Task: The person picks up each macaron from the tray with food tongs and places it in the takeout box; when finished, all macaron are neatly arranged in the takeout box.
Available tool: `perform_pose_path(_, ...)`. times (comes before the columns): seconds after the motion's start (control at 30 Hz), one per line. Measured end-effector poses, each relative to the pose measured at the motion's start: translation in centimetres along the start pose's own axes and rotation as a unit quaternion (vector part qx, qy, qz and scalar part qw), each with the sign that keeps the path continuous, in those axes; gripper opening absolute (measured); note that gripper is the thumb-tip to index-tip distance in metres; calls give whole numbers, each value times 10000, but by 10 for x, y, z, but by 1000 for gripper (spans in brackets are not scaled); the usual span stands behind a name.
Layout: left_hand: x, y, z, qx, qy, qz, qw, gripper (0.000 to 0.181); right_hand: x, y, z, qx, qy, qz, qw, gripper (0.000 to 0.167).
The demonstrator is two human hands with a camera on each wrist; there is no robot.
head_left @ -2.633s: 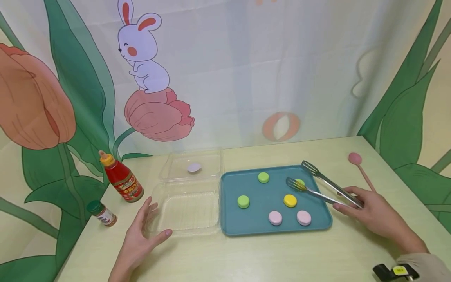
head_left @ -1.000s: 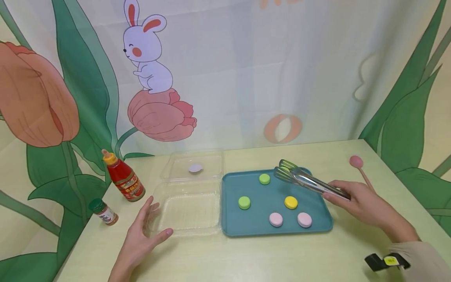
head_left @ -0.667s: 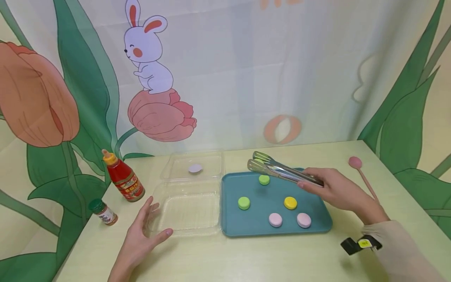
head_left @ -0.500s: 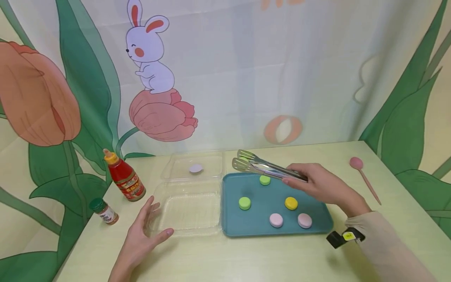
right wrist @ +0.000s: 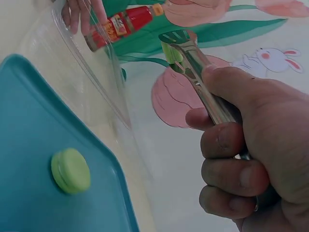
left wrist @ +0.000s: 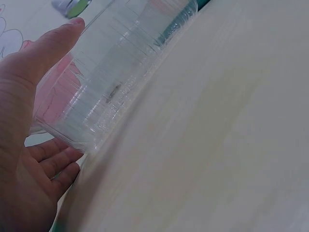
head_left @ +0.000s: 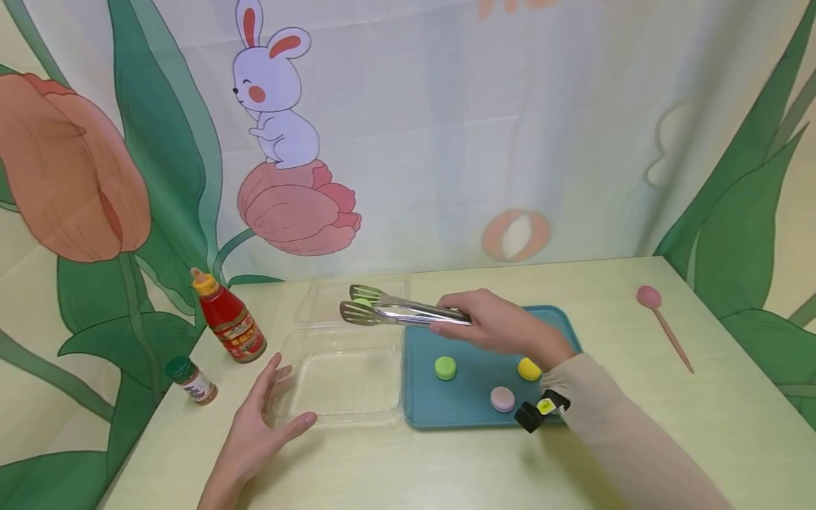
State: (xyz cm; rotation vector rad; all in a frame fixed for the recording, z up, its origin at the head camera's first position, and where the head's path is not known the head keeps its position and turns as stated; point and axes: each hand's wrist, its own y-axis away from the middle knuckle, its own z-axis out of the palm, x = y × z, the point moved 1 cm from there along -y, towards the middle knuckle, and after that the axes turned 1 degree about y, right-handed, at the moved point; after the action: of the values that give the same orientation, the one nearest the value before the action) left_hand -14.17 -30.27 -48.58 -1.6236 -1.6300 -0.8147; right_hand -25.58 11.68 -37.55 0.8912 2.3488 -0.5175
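Note:
My right hand (head_left: 494, 322) grips metal tongs (head_left: 414, 312), whose slotted ends pinch a green macaron (head_left: 362, 302) above the clear plastic container (head_left: 347, 414). The right wrist view shows the green macaron (right wrist: 172, 53) between the tong ends, with fingers curled round the handle. At the container's left side my left hand (head_left: 251, 428) stands with thumb and fingers spread; in the left wrist view that hand (left wrist: 29, 125) is beside the container wall (left wrist: 96, 92). On the blue tray (head_left: 459, 418) lie a green macaron (head_left: 445, 367), a yellow one (head_left: 529, 369) and a pink one (head_left: 502, 399); my right arm hides part of the tray.
A red sauce bottle (head_left: 234, 329) and a green-capped spice jar (head_left: 194, 382) stand at the left. The container's clear lid (head_left: 312, 301) lies open behind it. A pink spoon (head_left: 666, 326) lies on the right, and a printed curtain (head_left: 433, 142) hangs behind the table.
My right hand has closed the tongs on a green macaron at the tray's back right, lifted it and carried it left over the container. My left hand has stayed in place.

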Motion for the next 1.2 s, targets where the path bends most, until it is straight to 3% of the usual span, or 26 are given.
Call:
perform_pose_path(0.2, 2, 0, -1, -23, -36, -130, 9999, 124, -16, -32, 22, -451, 235, -209, 9985, 27)
perform_pose_path(0.53, -2, 0, -1, -5, 41, -54, 10000, 122, -37, -66, 48, -1108, 769, -157, 9907, 27)
perform_pose_path(0.73, -2, -1, 0, 20, 79, -3, 10000, 122, -43, -77, 59, -1391, 1059, 99, 9846, 26)
perform_pose_path(0.97, -4, 0, -1, 35, 72, 9, 10000, 122, -46, -83, 70, -1458, 1456, 260, 9782, 32)
perform_pose_path(1.2, -3, 0, -1, 3, 148, -22, 9999, 122, -45, -82, 77, -1496, 1452, 503, 9767, 37)
